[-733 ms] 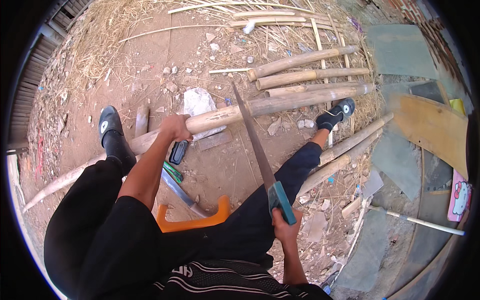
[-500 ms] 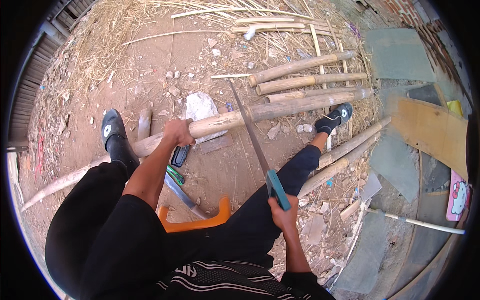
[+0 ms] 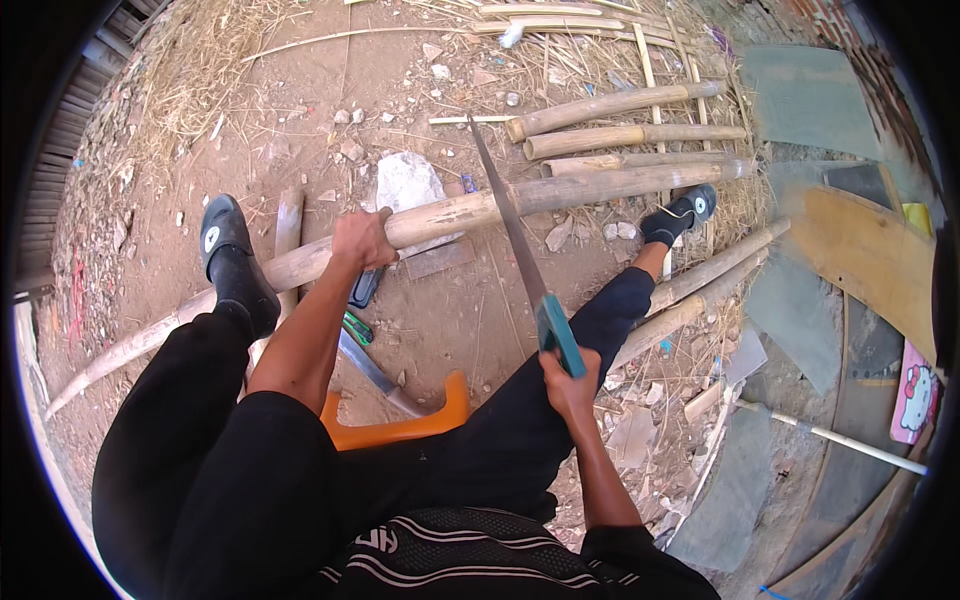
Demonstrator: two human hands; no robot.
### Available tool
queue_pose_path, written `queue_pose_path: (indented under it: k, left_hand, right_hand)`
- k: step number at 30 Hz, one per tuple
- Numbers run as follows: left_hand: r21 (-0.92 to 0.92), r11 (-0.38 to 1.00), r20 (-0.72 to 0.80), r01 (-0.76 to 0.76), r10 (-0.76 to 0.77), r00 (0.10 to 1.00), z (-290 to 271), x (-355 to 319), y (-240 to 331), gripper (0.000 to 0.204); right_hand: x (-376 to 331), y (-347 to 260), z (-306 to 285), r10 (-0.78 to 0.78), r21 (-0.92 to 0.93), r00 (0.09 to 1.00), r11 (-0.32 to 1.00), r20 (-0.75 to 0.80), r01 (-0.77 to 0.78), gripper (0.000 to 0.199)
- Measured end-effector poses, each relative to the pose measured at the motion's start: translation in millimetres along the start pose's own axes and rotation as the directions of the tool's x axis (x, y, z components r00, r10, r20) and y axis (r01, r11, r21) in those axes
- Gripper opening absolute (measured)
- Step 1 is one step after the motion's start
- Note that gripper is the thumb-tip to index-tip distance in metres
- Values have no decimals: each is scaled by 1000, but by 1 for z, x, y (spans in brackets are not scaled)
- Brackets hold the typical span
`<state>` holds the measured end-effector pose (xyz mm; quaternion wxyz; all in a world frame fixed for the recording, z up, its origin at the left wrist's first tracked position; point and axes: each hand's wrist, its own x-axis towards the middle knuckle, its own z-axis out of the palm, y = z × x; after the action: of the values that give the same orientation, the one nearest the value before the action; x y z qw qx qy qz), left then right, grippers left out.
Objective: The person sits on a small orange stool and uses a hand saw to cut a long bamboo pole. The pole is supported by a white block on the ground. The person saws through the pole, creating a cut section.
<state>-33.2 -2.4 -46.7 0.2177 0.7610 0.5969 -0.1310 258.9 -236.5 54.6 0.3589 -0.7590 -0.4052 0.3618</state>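
A long bamboo pole runs from the lower left up to the right, passing over a white rock. My left hand is closed round the pole near its middle. My right hand grips the teal handle of a handsaw. To the right of my left hand, the saw's blade lies across the pole, pointing away from me. Whether it has cut into the bamboo is too small to tell. My left foot is by the pole's left part, and my right foot is under its right part.
Several cut bamboo poles lie at the far right, with more beside my right leg. Before me are an orange plastic stool, a curved blade and a green-handled tool. Boards and sheets cover the right side.
The saw has slid a little farther away from me across the pole, with my right hand following. My left hand keeps its hold. The whole view has tilted slightly, shifting the ground upward.
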Motion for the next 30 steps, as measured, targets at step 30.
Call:
queue_pose_path:
  k: [30]
  left_hand:
    - [5,1000,-78,1,-1,997,-16,-90,26,60]
  right_hand:
    - [-107,-10,-81,-103,-109,994,988,46,107,28]
